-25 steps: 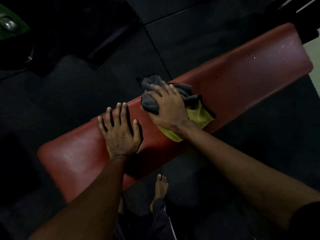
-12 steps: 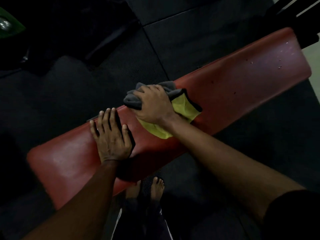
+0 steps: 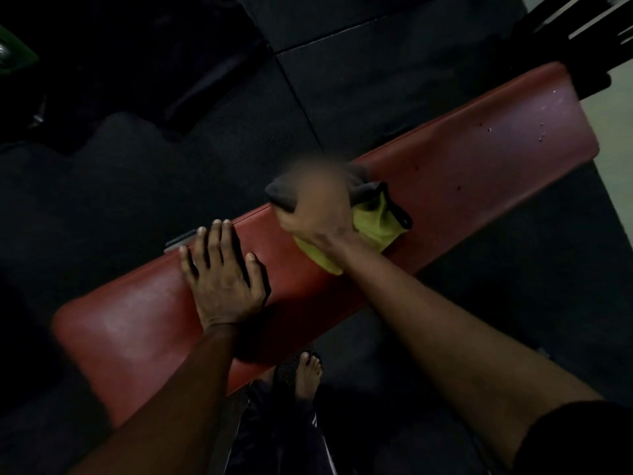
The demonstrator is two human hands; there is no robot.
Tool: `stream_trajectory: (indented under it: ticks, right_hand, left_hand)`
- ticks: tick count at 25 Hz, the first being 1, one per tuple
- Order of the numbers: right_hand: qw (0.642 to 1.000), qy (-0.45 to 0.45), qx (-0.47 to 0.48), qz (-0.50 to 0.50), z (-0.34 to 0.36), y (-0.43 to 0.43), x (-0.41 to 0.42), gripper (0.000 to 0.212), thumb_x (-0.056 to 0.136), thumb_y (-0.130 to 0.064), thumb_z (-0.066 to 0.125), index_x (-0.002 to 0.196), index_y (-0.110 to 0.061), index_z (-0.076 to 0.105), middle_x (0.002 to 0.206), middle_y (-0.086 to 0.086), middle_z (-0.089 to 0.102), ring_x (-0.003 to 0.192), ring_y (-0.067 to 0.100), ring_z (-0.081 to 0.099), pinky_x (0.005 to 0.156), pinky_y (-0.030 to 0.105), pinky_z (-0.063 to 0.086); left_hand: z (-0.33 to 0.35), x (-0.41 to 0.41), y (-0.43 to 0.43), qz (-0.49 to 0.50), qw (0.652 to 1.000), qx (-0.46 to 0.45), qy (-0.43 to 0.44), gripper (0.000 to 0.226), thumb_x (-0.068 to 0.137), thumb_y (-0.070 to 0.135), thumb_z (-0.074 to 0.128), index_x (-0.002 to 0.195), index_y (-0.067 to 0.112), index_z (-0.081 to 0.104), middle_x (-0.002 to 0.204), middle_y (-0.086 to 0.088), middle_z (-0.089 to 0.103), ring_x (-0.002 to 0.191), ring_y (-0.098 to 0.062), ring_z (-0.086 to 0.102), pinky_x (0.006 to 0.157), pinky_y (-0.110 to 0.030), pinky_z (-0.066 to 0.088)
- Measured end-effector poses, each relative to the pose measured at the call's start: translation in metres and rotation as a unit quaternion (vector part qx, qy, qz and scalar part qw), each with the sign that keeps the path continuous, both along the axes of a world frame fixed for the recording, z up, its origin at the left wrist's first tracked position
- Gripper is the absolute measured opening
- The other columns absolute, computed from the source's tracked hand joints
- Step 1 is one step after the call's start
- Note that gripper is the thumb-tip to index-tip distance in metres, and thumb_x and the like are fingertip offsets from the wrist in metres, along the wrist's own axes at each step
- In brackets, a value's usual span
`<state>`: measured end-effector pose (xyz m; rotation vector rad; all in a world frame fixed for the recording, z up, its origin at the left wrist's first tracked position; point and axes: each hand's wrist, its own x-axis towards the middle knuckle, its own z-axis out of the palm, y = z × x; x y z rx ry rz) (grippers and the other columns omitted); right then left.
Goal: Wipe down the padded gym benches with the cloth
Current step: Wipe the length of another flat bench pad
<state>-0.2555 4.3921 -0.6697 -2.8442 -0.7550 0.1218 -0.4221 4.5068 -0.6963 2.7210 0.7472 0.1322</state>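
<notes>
Running diagonally from lower left to upper right was the long red bench [image 3: 479,173], smooth shiny vinyl with rounded corners. The crumpled grey-and-yellow cloth [image 3: 375,224] sat mid-frame on it under the right hand [image 3: 318,210], too blurry to tell its grip. The left hand [image 3: 222,279] lay flat, fingers spread, reaching the far edge. Bare pad stretched toward the upper right, with textured black floor mats [image 3: 342,80] around.
</notes>
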Motion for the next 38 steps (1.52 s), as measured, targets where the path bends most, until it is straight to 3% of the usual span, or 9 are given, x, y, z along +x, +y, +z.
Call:
stream_trajectory:
  ticks: [4,8,12,16,19,22,27,33,38]
  right_hand:
    - [0.989,0.034,0.029,0.141,0.005,-0.028,0.019,0.050,0.081,-0.055,0.065,0.120,-0.025,0.068,0.110,0.000,0.067,0.103,0.025,0.062,0.094,0.041,0.042]
    - [0.999,-0.009,0.017,-0.029,0.002,-0.063,0.055,0.043,0.085,-0.056,0.062,0.116,-0.028,0.071,0.108,-0.002,0.068,0.102,0.026,0.063,0.093,0.041,0.044]
    - [0.985,-0.037,0.007,-0.169,-0.001,-0.030,0.013,0.047,0.082,-0.056,0.056,0.113,-0.023,0.068,0.118,-0.001,0.064,0.118,0.026,0.056,0.110,0.047,0.037]
    - [0.993,0.031,0.032,-0.107,0.010,-0.039,-0.052,0.062,0.085,-0.046,0.060,0.143,-0.029,0.052,0.152,-0.005,0.043,0.141,0.026,0.039,0.120,0.047,0.024]
    - [0.995,0.046,0.050,-0.072,0.008,-0.081,-0.071,0.067,0.083,-0.040,0.062,0.148,-0.027,0.051,0.156,-0.002,0.043,0.141,0.029,0.043,0.118,0.050,0.028]
    - [0.977,0.002,0.053,-0.204,0.000,-0.127,-0.052,0.060,0.086,-0.045,0.057,0.142,-0.024,0.058,0.151,0.003,0.050,0.136,0.028,0.049,0.114,0.050,0.036]
    - [0.898,-0.033,0.086,-0.430,-0.001,-0.119,-0.044,0.058,0.094,-0.053,0.053,0.142,-0.021,0.057,0.148,0.009,0.053,0.137,0.030,0.048,0.114,0.050,0.037]
    - [0.958,0.023,0.094,-0.269,-0.002,-0.121,-0.094,0.061,0.087,-0.040,0.057,0.146,-0.026,0.052,0.154,0.001,0.045,0.143,0.026,0.041,0.118,0.048,0.032]
    - [0.944,-0.033,0.137,-0.299,-0.009,-0.137,-0.061,0.048,0.090,-0.046,0.059,0.130,-0.022,0.067,0.143,0.000,0.058,0.133,0.021,0.054,0.109,0.045,0.044]
  left_hand:
    - [-0.001,-0.001,0.001,0.000,1.000,0.000,-0.004,0.066,0.095,0.041,0.036,0.151,0.007,0.037,0.154,-0.013,0.041,0.148,-0.031,0.029,0.122,-0.054,0.010]
    - [0.000,0.000,0.000,0.002,1.000,-0.013,-0.009,0.066,0.094,0.040,0.039,0.152,0.007,0.036,0.155,-0.012,0.040,0.148,-0.031,0.027,0.123,-0.052,0.007]
    - [-0.001,0.000,0.001,-0.002,1.000,-0.014,0.006,0.067,0.094,0.040,0.040,0.153,0.008,0.034,0.156,-0.012,0.038,0.149,-0.030,0.025,0.124,-0.051,0.006]
    - [0.001,0.000,0.001,-0.001,1.000,-0.018,0.002,0.067,0.094,0.040,0.040,0.153,0.009,0.035,0.157,-0.010,0.038,0.149,-0.029,0.026,0.123,-0.051,0.006]
    - [0.002,0.001,0.001,-0.004,1.000,-0.021,0.002,0.068,0.093,0.040,0.040,0.153,0.009,0.035,0.158,-0.009,0.037,0.149,-0.030,0.025,0.123,-0.051,0.006]
    - [0.002,0.000,0.001,-0.005,1.000,-0.019,0.006,0.068,0.094,0.040,0.040,0.154,0.010,0.034,0.159,-0.008,0.036,0.149,-0.029,0.025,0.123,-0.052,0.007]
    - [0.001,0.000,0.001,-0.004,1.000,-0.016,0.010,0.068,0.094,0.040,0.039,0.154,0.010,0.033,0.158,-0.009,0.036,0.150,-0.030,0.024,0.123,-0.052,0.007]
    - [0.002,0.000,0.000,-0.002,1.000,-0.020,-0.001,0.067,0.095,0.041,0.037,0.154,0.009,0.033,0.157,-0.010,0.038,0.149,-0.030,0.026,0.123,-0.053,0.008]
    - [0.000,0.000,0.001,-0.012,1.000,-0.006,0.002,0.065,0.096,0.040,0.038,0.153,0.010,0.033,0.156,-0.011,0.038,0.148,-0.031,0.026,0.123,-0.054,0.009]
